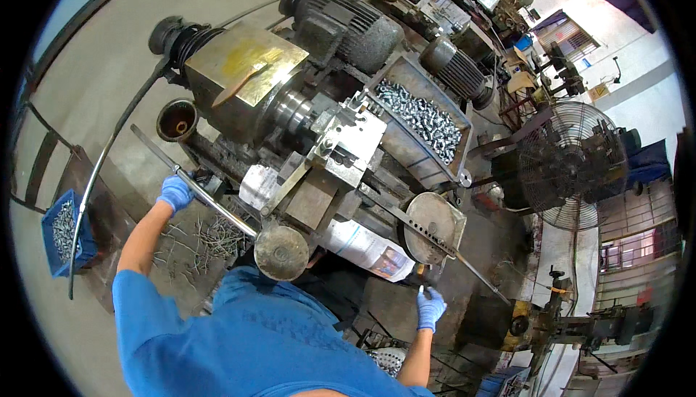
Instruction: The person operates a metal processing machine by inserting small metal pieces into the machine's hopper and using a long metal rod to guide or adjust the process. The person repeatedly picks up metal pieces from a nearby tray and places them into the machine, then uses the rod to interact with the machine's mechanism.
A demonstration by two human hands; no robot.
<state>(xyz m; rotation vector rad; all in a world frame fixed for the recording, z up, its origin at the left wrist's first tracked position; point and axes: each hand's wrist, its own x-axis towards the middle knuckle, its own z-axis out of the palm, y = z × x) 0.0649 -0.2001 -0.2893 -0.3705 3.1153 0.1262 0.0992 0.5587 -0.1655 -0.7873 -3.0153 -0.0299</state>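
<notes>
My left hand point(175, 192), in a blue knit glove, is closed around a long metal lever bar point(225, 213) on the near left side of a greasy lathe-like machine point(246, 56). My right hand point(431, 310), gloved the same way, is off the machine at the lower right. Its fingers are bent together, with a small pale bit at their tips that is too small to make out. Close above that hand are a round metal dish point(432, 227) and a long thin bar point(475, 275). The machine's spindle chuck point(293, 112) faces a steel tool block point(355, 139).
A grey bin point(462, 118) full of shiny metal parts stands behind the tool block. A blue crate point(85, 248) of similar parts is at far left. Metal shavings point(199, 245) litter the floor. A wooden-handled brush point(235, 87) lies on the machine top. A large fan point(573, 165) stands right.
</notes>
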